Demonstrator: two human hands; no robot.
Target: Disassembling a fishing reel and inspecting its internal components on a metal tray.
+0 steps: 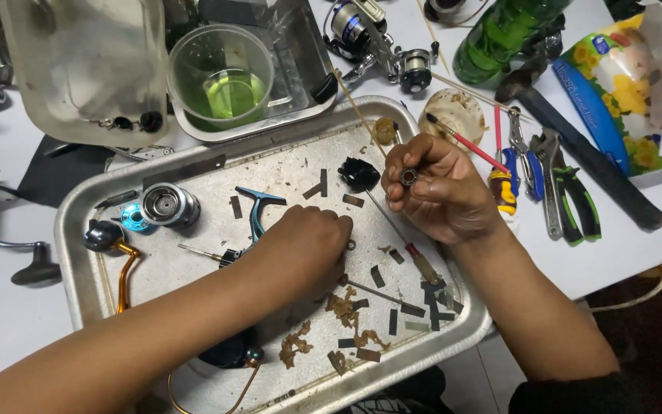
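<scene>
From the head view, the right hand (438, 188) pinches a small ring-shaped bearing (408, 177) above the metal tray (78, 222), which holds a reel spool (167, 205), loose parts and brown scraps. The left hand (304, 245) rests fingers-down in the tray, fingertips closed on a small washer (352, 245). A clear cup (220, 77) holds green liquid.

Tray parts (233, 349) under the left forearm, the green bottle's (499, 34) top beyond the frame edge.

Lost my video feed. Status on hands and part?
Right hand pinches small ring-shaped part above tray. Left hand fingertips down on tray. Nothing between them.
</scene>
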